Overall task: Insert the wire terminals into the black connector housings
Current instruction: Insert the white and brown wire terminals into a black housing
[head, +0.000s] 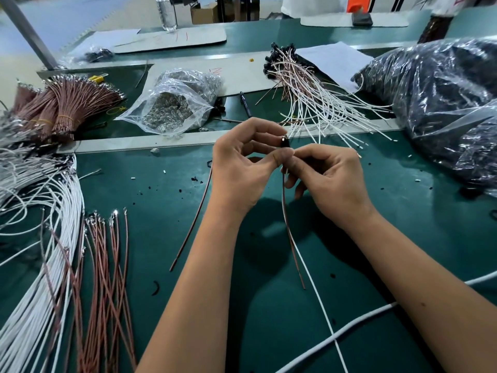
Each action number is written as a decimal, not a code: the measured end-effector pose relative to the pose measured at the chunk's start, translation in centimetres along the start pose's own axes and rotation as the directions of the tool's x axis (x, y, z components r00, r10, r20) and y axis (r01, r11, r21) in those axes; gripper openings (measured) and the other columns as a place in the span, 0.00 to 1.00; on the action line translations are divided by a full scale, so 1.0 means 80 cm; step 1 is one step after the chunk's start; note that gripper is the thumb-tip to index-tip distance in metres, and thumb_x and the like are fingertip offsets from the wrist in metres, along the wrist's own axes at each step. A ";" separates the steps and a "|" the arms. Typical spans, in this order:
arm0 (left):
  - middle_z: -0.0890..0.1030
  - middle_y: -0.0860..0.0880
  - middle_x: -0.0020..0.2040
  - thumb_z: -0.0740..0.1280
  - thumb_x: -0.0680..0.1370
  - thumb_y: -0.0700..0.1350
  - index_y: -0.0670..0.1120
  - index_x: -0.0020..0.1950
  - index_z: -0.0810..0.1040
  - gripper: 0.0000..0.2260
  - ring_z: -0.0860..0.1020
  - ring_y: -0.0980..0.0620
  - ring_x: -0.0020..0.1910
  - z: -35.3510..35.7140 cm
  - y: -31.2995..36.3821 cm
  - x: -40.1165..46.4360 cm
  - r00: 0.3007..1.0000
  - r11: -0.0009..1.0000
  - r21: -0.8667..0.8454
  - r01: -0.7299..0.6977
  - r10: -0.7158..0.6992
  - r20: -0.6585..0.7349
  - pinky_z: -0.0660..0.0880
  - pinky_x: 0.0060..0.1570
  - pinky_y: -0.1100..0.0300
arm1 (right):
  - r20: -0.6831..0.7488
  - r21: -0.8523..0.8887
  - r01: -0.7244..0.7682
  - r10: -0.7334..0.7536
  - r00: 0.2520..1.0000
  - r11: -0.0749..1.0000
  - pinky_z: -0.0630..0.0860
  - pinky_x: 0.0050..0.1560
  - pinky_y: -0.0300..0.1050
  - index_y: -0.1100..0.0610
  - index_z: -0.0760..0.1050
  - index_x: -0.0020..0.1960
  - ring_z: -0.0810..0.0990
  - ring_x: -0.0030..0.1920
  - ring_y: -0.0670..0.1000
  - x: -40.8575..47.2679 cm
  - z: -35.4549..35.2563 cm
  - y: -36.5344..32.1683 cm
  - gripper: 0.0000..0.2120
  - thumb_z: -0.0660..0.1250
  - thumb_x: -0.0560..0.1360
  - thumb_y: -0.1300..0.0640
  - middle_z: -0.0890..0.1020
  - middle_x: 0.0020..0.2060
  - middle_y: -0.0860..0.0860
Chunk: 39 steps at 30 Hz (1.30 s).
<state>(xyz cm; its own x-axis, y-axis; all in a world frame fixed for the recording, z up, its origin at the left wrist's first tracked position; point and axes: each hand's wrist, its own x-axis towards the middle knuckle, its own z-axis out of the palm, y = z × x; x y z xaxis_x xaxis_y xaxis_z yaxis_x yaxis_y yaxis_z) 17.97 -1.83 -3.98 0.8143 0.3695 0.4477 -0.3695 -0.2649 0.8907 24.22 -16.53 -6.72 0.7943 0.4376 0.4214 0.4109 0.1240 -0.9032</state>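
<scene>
- Small black plastic connector housing (285, 141): light, rigid; left hand (242, 162) pinches it.
- Thin brown and white wires (291, 238): limp; right hand (328, 179) pinches them just below the housing.

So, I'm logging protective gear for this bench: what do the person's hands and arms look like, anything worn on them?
Nothing is worn. The left hand and right hand are bare, with no gloves or finger cots, and no rings show. Both forearms are bare down to the bottom edge of the picture, with no sleeves, watch or wrist strap in view. The fingernails that show are short.
</scene>
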 end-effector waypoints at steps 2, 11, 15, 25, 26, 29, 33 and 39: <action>0.85 0.47 0.41 0.80 0.69 0.36 0.43 0.47 0.83 0.11 0.84 0.48 0.39 0.000 -0.001 -0.001 1.000 1.000 0.003 0.002 -0.002 -0.020 0.83 0.41 0.47 | 0.021 -0.007 -0.008 0.008 1.000 1.000 0.79 0.29 0.43 0.57 0.85 0.46 0.83 0.30 0.54 0.000 0.000 0.001 0.03 0.73 0.78 0.60 0.83 0.31 0.56; 0.86 0.45 0.40 0.80 0.68 0.35 0.45 0.42 0.84 0.09 0.85 0.46 0.37 0.001 -0.002 0.001 0.998 0.993 -0.112 0.023 -0.029 -0.061 0.84 0.41 0.48 | -0.023 0.082 -0.026 0.028 0.999 0.996 0.83 0.34 0.45 0.56 0.85 0.47 0.86 0.33 0.54 0.000 0.002 0.000 0.06 0.73 0.76 0.65 0.86 0.33 0.54; 0.86 0.45 0.39 0.76 0.73 0.33 0.42 0.43 0.84 0.05 0.85 0.48 0.37 -0.002 0.000 0.001 0.997 0.982 -0.178 0.067 -0.073 -0.028 0.83 0.39 0.55 | -0.044 0.079 -0.025 0.029 0.999 0.997 0.83 0.35 0.44 0.55 0.85 0.47 0.86 0.33 0.54 -0.001 0.003 0.000 0.07 0.73 0.76 0.66 0.85 0.33 0.55; 0.85 0.34 0.43 0.72 0.76 0.31 0.33 0.45 0.82 0.01 0.85 0.46 0.37 -0.006 0.001 0.001 0.991 0.960 -0.251 0.128 -0.135 -0.010 0.82 0.40 0.57 | -0.052 0.101 -0.030 0.036 0.998 0.994 0.84 0.38 0.45 0.55 0.85 0.48 0.87 0.36 0.56 -0.001 0.002 0.001 0.08 0.73 0.77 0.67 0.86 0.35 0.56; 0.85 0.34 0.44 0.72 0.76 0.31 0.33 0.45 0.82 0.01 0.85 0.46 0.37 -0.006 0.001 0.000 0.991 0.958 -0.254 0.130 -0.136 -0.007 0.82 0.40 0.58 | -0.050 0.101 -0.031 0.036 0.998 0.994 0.84 0.37 0.45 0.55 0.85 0.48 0.86 0.36 0.56 -0.001 0.002 0.001 0.08 0.73 0.77 0.67 0.86 0.35 0.56; 0.85 0.34 0.43 0.73 0.74 0.31 0.34 0.45 0.82 0.02 0.85 0.45 0.37 -0.007 0.002 0.001 0.992 0.963 -0.242 0.117 -0.122 -0.006 0.82 0.40 0.58 | -0.053 0.075 -0.022 0.026 0.998 0.997 0.83 0.35 0.45 0.57 0.85 0.47 0.85 0.34 0.57 -0.001 0.000 -0.001 0.06 0.73 0.77 0.66 0.85 0.35 0.59; 0.84 0.34 0.42 0.75 0.73 0.31 0.35 0.44 0.82 0.03 0.84 0.45 0.37 -0.006 0.003 0.001 0.995 0.974 -0.209 0.090 -0.094 -0.013 0.82 0.41 0.58 | -0.068 -0.002 -0.001 0.001 0.998 1.000 0.81 0.32 0.44 0.57 0.86 0.46 0.84 0.30 0.56 -0.001 -0.002 0.000 0.03 0.75 0.76 0.63 0.84 0.31 0.57; 0.86 0.39 0.40 0.75 0.74 0.33 0.36 0.47 0.83 0.04 0.84 0.46 0.36 -0.009 0.001 0.000 0.988 0.969 -0.199 0.147 -0.152 -0.009 0.81 0.37 0.58 | -0.033 -0.093 0.010 -0.013 0.999 0.996 0.78 0.28 0.41 0.54 0.85 0.45 0.82 0.28 0.52 -0.001 -0.001 0.002 0.04 0.75 0.76 0.62 0.83 0.30 0.51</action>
<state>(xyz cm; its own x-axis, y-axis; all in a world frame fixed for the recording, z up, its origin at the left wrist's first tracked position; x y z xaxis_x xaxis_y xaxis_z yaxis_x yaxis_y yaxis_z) 17.67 -1.22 -3.87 0.8567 0.4138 0.3081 -0.3276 -0.0249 0.9445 24.24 -16.67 -6.87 0.8032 0.4059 0.4359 0.4588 0.0451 -0.8874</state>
